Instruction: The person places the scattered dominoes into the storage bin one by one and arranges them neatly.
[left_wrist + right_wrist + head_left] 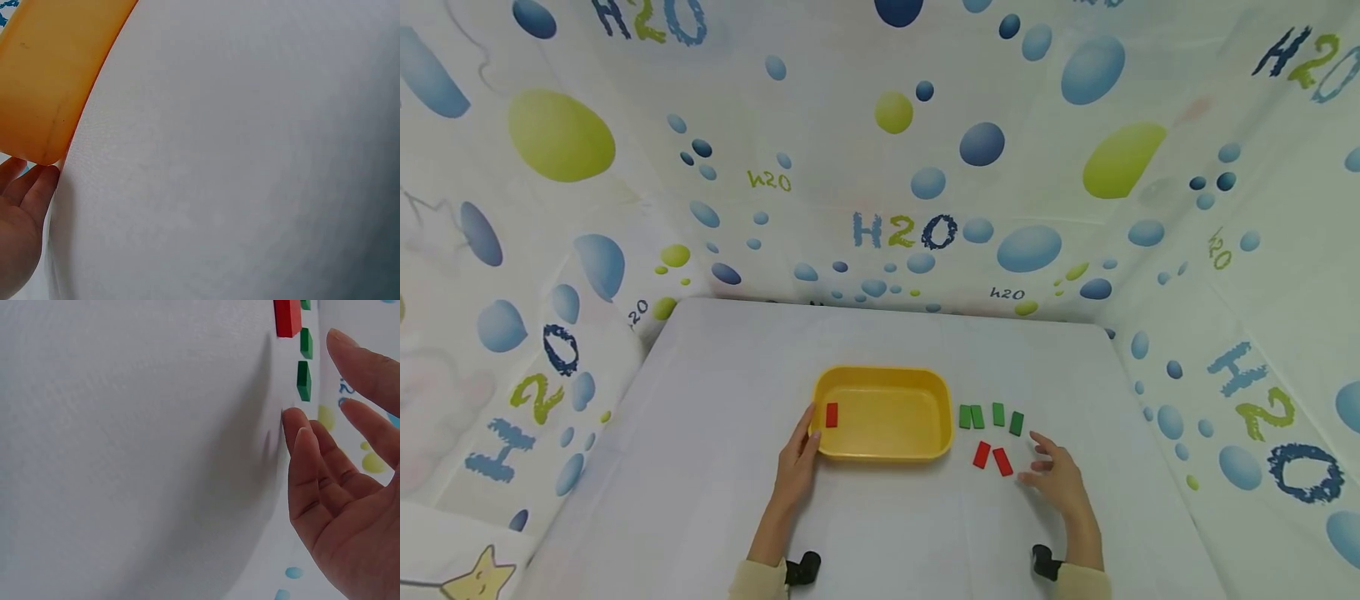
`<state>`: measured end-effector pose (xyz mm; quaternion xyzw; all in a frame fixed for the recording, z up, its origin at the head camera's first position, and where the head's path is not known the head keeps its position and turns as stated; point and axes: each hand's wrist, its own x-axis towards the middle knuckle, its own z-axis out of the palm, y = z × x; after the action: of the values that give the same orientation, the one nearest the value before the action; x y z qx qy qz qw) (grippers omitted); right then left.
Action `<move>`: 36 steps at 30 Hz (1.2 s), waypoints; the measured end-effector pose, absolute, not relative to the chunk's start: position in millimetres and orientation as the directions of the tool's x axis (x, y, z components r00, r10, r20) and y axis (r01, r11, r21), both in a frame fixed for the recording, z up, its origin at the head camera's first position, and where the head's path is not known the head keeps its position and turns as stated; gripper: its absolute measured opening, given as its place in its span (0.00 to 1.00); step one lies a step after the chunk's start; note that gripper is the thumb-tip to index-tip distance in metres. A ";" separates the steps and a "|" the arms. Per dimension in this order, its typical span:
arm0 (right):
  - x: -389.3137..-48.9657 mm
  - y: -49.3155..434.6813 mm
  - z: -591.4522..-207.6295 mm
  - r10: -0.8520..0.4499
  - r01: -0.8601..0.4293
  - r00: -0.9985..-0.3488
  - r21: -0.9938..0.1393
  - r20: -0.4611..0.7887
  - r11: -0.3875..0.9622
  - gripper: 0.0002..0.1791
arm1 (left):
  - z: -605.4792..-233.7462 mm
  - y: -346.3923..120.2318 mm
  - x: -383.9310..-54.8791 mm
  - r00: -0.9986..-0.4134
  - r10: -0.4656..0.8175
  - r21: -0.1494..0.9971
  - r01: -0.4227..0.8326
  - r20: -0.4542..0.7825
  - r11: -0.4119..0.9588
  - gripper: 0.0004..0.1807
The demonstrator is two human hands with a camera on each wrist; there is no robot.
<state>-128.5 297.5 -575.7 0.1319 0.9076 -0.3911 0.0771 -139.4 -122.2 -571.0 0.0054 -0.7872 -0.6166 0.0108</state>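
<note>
A yellow plastic tray (880, 460) lies on the white table, with one red block (832, 415) inside near its left end. My left hand (796, 471) touches the tray's left end from outside; in the left wrist view its fairly straight fingertips (45, 181) rest against the tray wall (56, 81). To the right of the tray lie two red blocks (1003, 462) and, behind them, several green blocks (997, 414). My right hand (1060, 482) hovers just right of these blocks, holding nothing, its fingers spread and loosely bent. The right wrist view shows a gap between thumb and fingers.
White cloth covers the table (910, 533). A patterned curtain (850, 150) with blue and green spots rises behind it and on both sides. Each wrist wears a black strap mount (803, 568).
</note>
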 end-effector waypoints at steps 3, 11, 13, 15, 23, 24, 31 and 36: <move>-127.8 296.2 -578.1 0.164 0.282 -0.959 -0.694 -0.233 0.663 0.42 | -570.8 -122.1 -139.6 -1.000 -0.021 0.972 0.004 0.009 0.235 0.28; -127.2 293.6 -586.2 0.148 0.263 -0.964 -0.705 -0.221 0.659 0.42 | -571.7 -122.3 -140.1 -1.000 -0.016 0.975 0.009 0.013 0.221 0.28; -127.4 292.3 -587.5 0.143 0.258 -0.965 -0.707 -0.219 0.658 0.42 | -572.0 -122.4 -140.0 -1.000 -0.016 0.976 0.007 0.011 0.220 0.28; -127.9 291.6 -589.3 0.142 0.254 -0.966 -0.706 -0.216 0.661 0.42 | -572.3 -122.4 -139.7 -1.000 -0.017 0.976 0.010 0.014 0.218 0.28; -130.0 288.6 -591.7 0.124 0.227 -0.973 -0.691 -0.197 0.686 0.43 | -573.4 -122.5 -140.1 -1.000 -0.021 0.975 0.016 0.021 0.222 0.28; -130.3 288.3 -592.1 0.124 0.227 -0.973 -0.689 -0.196 0.688 0.43 | -573.5 -122.5 -140.1 -1.000 -0.021 0.974 0.015 0.020 0.225 0.28; -132.8 287.0 -593.4 0.117 0.218 -0.975 -0.684 -0.191 0.696 0.41 | -573.7 -122.5 -140.1 -1.000 -0.021 0.972 0.018 0.023 0.234 0.28; -135.2 285.4 -593.6 0.108 0.220 -0.973 -0.688 -0.202 0.692 0.40 | -573.4 -122.3 -140.0 -0.999 -0.022 0.971 0.020 0.026 0.238 0.28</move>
<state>-135.2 285.4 -593.6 0.0895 0.9169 -0.3820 0.0730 -140.0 -122.3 -573.4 0.0005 -0.7867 -0.6171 0.0169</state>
